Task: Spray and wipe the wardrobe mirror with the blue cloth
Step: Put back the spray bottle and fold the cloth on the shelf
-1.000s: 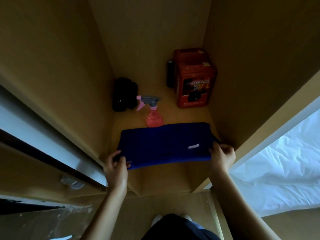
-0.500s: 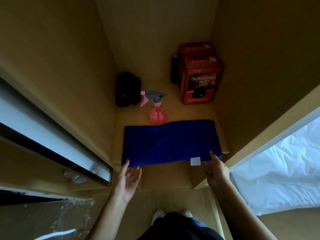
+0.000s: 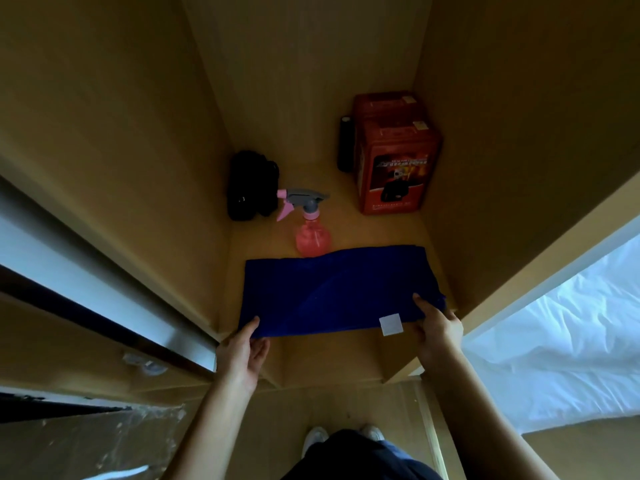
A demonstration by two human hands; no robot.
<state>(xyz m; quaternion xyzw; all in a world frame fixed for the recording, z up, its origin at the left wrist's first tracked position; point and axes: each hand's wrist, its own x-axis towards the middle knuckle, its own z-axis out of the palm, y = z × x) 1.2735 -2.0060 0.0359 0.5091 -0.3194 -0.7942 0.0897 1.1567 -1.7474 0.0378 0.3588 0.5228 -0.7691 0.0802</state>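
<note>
The blue cloth [image 3: 329,289] lies folded flat on the wooden wardrobe shelf [image 3: 332,355], a white label [image 3: 390,324] at its near edge. Just behind it stands a pink spray bottle [image 3: 311,237] with a grey and pink trigger head. My left hand [image 3: 242,351] pinches the cloth's near left corner, thumb on top. At the near right corner my right hand [image 3: 438,330] holds the cloth the same way. The sliding door [image 3: 86,271] runs along the left; its mirror face is not clearly visible.
A red box [image 3: 394,168] stands at the back right of the shelf, with a black cylinder [image 3: 345,143] beside it. A black bundle [image 3: 251,185] sits at the back left. Wardrobe walls close in on both sides. A white bed [image 3: 571,341] lies to the right.
Half a second ago both hands were open and just off the cloth's near edge. Now they have closed on its two near corners. The cloth lies flatter than one second ago.
</note>
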